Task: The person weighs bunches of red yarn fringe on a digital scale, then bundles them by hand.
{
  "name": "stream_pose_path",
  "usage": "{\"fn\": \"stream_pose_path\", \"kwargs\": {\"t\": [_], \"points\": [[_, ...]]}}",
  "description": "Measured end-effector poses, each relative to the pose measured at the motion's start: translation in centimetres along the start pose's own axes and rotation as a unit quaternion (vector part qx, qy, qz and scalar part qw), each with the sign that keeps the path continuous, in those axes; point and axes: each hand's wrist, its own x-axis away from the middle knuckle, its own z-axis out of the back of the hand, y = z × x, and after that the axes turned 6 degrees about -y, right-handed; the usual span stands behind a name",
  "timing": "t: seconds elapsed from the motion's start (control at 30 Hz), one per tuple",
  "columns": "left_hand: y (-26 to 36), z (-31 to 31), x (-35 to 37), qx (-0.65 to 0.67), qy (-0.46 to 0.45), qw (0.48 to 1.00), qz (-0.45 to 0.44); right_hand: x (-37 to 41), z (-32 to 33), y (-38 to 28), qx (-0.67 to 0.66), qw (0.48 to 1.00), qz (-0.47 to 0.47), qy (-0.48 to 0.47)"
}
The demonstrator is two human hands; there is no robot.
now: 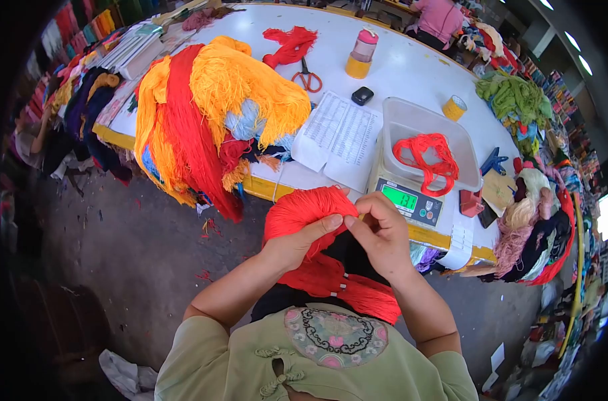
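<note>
A thick skein of bright red yarn (pixel 297 212) is bunched up in front of my chest. My left hand (pixel 294 246) is closed round its near side, thumb pressed on the strands. At the skein's right edge, my right hand (pixel 384 234) is pinched, thumb against fingers; what lies between the fingertips is too small to make out. More red yarn (pixel 317 277), with small white bands round it, lies across my lap below. Beyond my right hand, a scale (pixel 411 200) with a lit green display carries a clear plastic bin (pixel 474 150) holding a loose red skein (pixel 427 160).
Yellow, red and blue yarn (pixel 230 87) hangs over the table's left edge. Printed sheets (pixel 337 134), scissors (pixel 308 79), a black object (pixel 362 95) and a thread cone (pixel 362 53) lie on the white table. Green yarn (pixel 514 100) is piled right. A person in pink (pixel 441 19) sits behind.
</note>
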Motion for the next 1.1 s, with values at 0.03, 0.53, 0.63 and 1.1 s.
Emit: {"fn": "stream_pose_path", "kwargs": {"t": [0.03, 0.53, 0.63, 1.1], "points": [[0.3, 0.0, 0.2, 0.050, 0.000, 0.999, 0.010, -0.2, 0.0, 0.3, -0.034, 0.999, 0.000, 0.002], [-0.1, 2.1, 0.1, 0.193, -0.041, 0.980, 0.003, -1.3, -1.3, -0.2, -0.226, 0.957, -0.158, -0.087], [-0.5, 2.9, -0.3, 0.196, -0.076, 0.978, -0.009, -1.6, -1.7, -0.5, -0.214, 0.956, -0.177, -0.097], [-1.3, 3.9, 0.4, 0.209, -0.047, 0.976, 0.035, -2.1, -1.2, -0.8, -0.193, 0.944, -0.228, -0.141]]}}
